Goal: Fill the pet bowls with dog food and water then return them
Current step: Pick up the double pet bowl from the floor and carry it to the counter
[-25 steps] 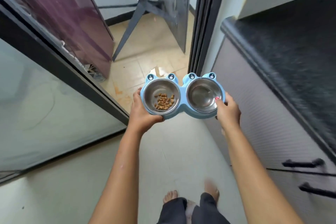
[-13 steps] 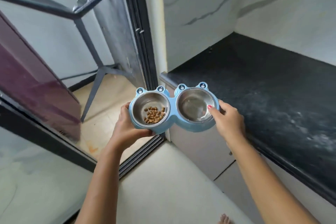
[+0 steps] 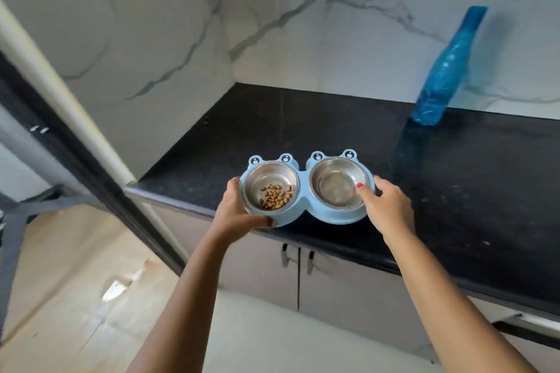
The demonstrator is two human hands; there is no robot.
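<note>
Finding 1, grip. Your left hand (image 3: 239,210) holds the left end of the blue double pet feeder (image 3: 304,201), with the thumb under the front edge and the fingers wrapped round the outer wall. Your right hand (image 3: 386,206) holds the right end, its thumb hooked over the rim into the right bowl (image 3: 336,191). Both hands are closed on the feeder, and neither is free.

Finding 2, position. The feeder lies directly between your 2 hands, its long axis running from one hand to the other, level, and parallel to the front edge of the black countertop (image 3: 469,206). It sits over that front edge. I cannot tell whether its base touches the stone or hangs just above it.

Finding 3, the deciding relation. The blue water bottle (image 3: 445,70) stands upright against the wall, beyond and to the outside of your right hand and well apart from it. Your right hand is the nearer one. In my judgement the feeder must be set down before that hand can reach the bottle.

Finding 4, count. There is 1 feeder and 2 steel bowls. The left bowl (image 3: 266,177) holds 1 small heap of kibble (image 3: 275,196), far short of full. Whether the right bowl holds any water cannot be told. There is 1 bottle. No food container is in view.

Assessment: filling has hardly begun.
</note>
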